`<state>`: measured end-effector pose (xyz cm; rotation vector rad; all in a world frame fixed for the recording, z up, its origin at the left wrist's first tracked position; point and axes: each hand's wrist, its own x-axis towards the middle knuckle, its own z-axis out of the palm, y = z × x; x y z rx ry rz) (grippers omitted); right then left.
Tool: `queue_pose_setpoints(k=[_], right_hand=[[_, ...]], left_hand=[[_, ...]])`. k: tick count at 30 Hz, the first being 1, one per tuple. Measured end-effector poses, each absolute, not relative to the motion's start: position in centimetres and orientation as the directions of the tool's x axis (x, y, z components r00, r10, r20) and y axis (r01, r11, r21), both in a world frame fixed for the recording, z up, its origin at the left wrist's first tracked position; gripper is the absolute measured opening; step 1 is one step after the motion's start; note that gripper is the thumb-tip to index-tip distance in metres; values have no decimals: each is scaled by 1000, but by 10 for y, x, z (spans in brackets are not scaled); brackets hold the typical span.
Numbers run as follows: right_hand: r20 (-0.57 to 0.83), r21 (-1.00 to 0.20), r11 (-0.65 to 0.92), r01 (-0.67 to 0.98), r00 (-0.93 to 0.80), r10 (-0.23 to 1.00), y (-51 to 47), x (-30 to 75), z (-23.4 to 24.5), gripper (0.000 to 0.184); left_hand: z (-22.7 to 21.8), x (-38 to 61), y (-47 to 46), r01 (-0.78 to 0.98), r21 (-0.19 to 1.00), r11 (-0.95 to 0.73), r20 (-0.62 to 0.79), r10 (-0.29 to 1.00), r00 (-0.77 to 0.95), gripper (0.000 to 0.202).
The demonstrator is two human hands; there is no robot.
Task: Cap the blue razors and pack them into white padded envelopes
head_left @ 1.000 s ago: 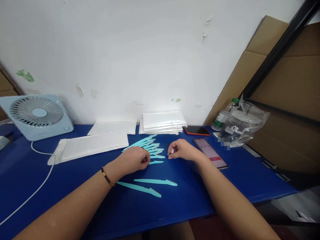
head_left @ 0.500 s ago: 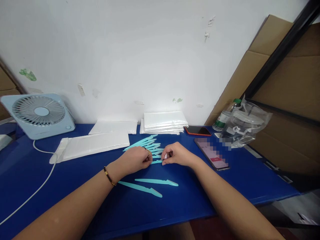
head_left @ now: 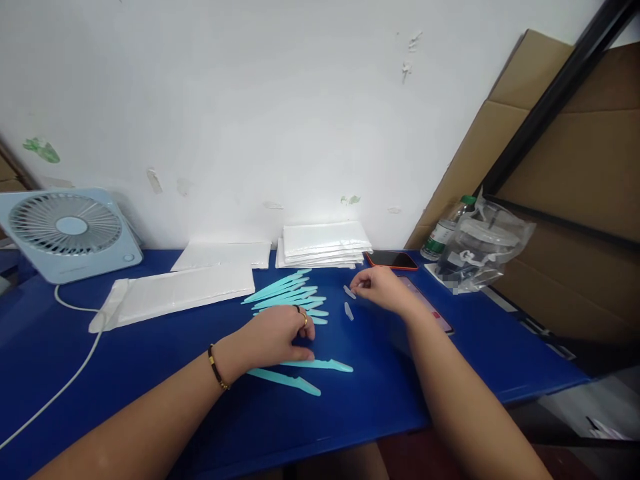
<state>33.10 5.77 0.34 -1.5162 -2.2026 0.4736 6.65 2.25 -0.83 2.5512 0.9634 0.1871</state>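
Note:
My left hand [head_left: 286, 335] is over the teal eyebrow razors, thumb and fingers apart. Its thumb is close above a razor [head_left: 335, 365]; whether they touch I cannot tell. A second loose razor [head_left: 295, 381] lies nearer the front, partly under that hand. Several more razors [head_left: 287, 287] lie fanned out behind it. My right hand [head_left: 375, 288] is to the right, fingertips pinched at the end of a small translucent blade cap [head_left: 349, 291]. Just in front of it another blade cap [head_left: 349, 311] lies on the blue table.
White padded packets [head_left: 325, 240] are stacked by the wall, with more flat packets [head_left: 180, 293] to the left. A blue fan [head_left: 70, 230] and its cable stand at far left. Right are two phones [head_left: 393, 260], a bottle [head_left: 440, 237] and a bagged cup [head_left: 485, 247].
My right hand has moved right and slightly back from the fanned razors, with a blade cap at its fingertips. My left hand has come forward toward the two separate razors and its fingers have parted.

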Motion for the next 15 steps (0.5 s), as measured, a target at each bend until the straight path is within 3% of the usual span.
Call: queue_pose_setpoints(k=[4,8,11,15], right_hand=[[-49,-469,309,827,-373,926,57,325,-5,12],[-122,-529,253,810,-367,922,58,318,-15,9],[-144,-583,236,777,-385,912,56,321,-11,16],[-98,-551,397,734,-529,843,52,332,1,28]], left_hand=[[-10,71,20,621,403,-673,-71,653,754,9],[-12,68,26,668,318,-673,-2,704,710,15],[-12,65,27,675,314,-668,25,716,697,20],[-11,64,25,664,333,-669,8,706,708,18]])
